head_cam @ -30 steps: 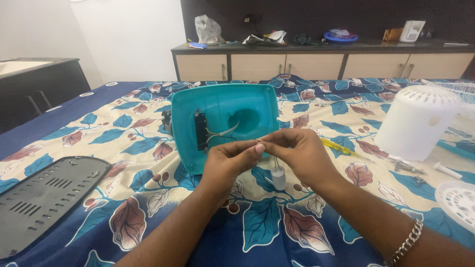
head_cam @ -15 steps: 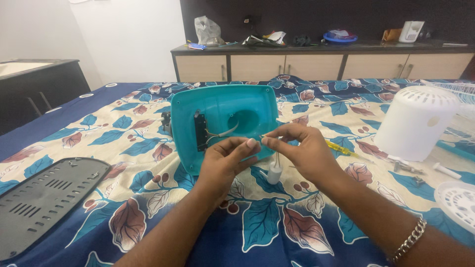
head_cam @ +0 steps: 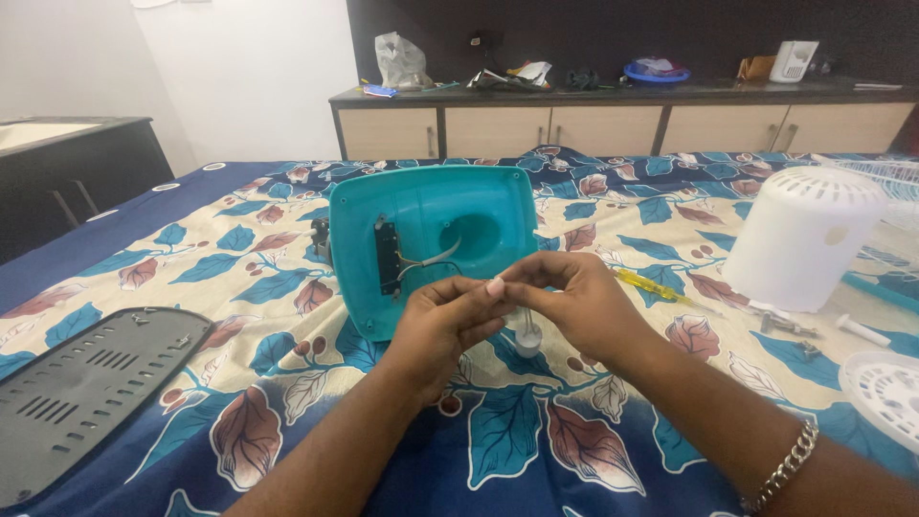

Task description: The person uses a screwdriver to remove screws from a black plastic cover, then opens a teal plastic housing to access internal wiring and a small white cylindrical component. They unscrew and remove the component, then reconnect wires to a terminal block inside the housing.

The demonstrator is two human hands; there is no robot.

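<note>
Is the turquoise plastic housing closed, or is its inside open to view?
Open. The turquoise housing shows its hollow inside, with a black part and grey wires visible.

bare forearms; silver chain bracelet (head_cam: pixel 785 467) on right wrist.

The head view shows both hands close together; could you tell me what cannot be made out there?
- Small white part, head view: top hidden by the right hand and left hand.
- Grip: covered by fingertips.
- White grille: cut off by right edge.
</note>
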